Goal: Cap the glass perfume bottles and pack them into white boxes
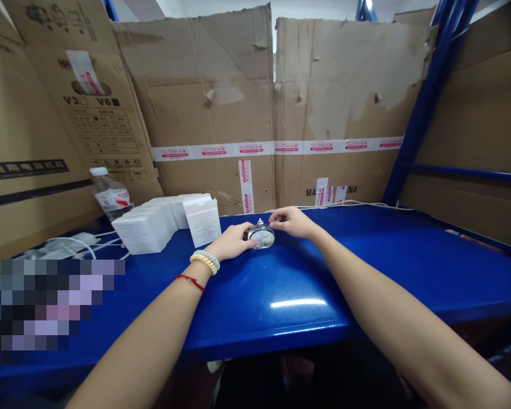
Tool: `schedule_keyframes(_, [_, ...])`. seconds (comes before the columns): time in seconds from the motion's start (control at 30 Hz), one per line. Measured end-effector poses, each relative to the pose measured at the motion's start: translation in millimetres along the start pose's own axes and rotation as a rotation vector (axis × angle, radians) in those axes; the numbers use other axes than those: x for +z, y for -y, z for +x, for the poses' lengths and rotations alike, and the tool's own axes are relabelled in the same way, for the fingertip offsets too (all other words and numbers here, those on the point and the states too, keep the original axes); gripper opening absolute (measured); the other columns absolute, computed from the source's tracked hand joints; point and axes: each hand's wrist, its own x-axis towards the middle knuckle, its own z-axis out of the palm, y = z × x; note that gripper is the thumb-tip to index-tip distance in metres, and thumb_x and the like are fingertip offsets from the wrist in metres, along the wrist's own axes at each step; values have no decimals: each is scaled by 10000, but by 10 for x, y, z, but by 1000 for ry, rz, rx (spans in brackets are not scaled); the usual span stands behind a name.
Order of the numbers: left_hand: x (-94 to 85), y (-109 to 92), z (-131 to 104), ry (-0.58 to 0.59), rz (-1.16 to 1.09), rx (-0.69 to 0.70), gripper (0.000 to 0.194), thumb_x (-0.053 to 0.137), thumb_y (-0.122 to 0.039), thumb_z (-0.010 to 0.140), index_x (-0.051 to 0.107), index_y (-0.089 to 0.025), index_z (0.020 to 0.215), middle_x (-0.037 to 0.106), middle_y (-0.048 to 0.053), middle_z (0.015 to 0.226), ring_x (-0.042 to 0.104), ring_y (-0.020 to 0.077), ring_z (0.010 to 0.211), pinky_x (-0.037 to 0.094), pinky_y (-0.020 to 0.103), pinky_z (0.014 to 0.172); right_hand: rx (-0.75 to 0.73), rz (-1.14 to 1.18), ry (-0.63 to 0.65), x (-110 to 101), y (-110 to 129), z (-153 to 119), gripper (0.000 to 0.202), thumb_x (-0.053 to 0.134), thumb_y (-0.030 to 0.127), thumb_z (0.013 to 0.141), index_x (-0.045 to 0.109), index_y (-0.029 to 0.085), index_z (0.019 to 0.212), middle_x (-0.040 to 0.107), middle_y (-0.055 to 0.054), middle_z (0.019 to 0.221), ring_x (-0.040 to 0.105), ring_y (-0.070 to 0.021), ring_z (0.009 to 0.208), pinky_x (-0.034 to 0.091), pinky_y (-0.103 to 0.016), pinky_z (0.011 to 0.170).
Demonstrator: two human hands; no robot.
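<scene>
A small, rounded clear-glass bottle point(262, 238) with a short silvery spray neck, like a perfume bottle, stands upright on the blue tabletop point(255, 301). The fingers of my left hand point(233, 241) are closed round its left side. Just to the right of the neck is my right hand point(293, 221), its thumb and fingertips drawn together. Whether anything small sits in that pinch is too fine to see. Left of my left hand, a white printed box point(202, 220) stands on end beside a row of similar white boxes point(147, 227).
A plastic drink bottle point(111, 193) leans behind the boxes at the left. White cables and a power strip point(74, 244) lie near it. Tall cardboard sheets point(213, 113) wall off the back, and a blue metal post point(430, 102) rises at the right.
</scene>
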Motion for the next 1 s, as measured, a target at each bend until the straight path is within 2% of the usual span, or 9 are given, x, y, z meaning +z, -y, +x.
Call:
schedule_keyframes(0.13, [-43, -52, -33, 14, 157, 48, 355, 564, -382, 781, 580, -179, 1073, 675, 62, 938, 623, 218, 823, 438, 305, 715, 121, -296, 135, -70, -42, -29, 185, 645, 199, 665, 679, 154, 841, 623, 8, 653, 533, -112, 605, 360, -219, 578])
schedule_keyframes(0.3, [-55, -67, -51, 16, 180, 28, 369, 558, -407, 785, 577, -175, 1071, 672, 69, 932, 622, 212, 795, 434, 294, 683, 276, -472, 304, -92, -42, -44, 161, 691, 263, 653, 700, 192, 797, 689, -25, 789, 600, -161, 712, 384, -239, 601])
schedule_keyframes(0.57, [-36, -53, -46, 13, 181, 26, 381, 546, -399, 793, 562, -175, 1100, 678, 77, 976, 632, 214, 830, 448, 292, 705, 326, -482, 352, -103, -45, -33, 193, 680, 304, 688, 705, 199, 848, 699, -32, 826, 623, -180, 765, 410, -262, 682])
schedule_keyframes(0.83, [-33, -26, -23, 15, 187, 31, 390, 553, -390, 790, 564, -178, 1117, 683, 76, 1001, 638, 222, 866, 457, 307, 750, 365, -474, 330, -113, -51, -25, 239, 711, 270, 659, 710, 199, 887, 694, -27, 841, 622, -173, 790, 427, -249, 707])
schedule_keyframes(1.0, [-48, -64, -38, 15, 190, 48, 386, 553, -383, 793, 558, -177, 1120, 682, 70, 974, 637, 210, 841, 454, 289, 719, 450, -375, 356, -126, -63, -25, 303, 711, 318, 650, 693, 186, 922, 663, -12, 714, 562, -130, 550, 420, -238, 545])
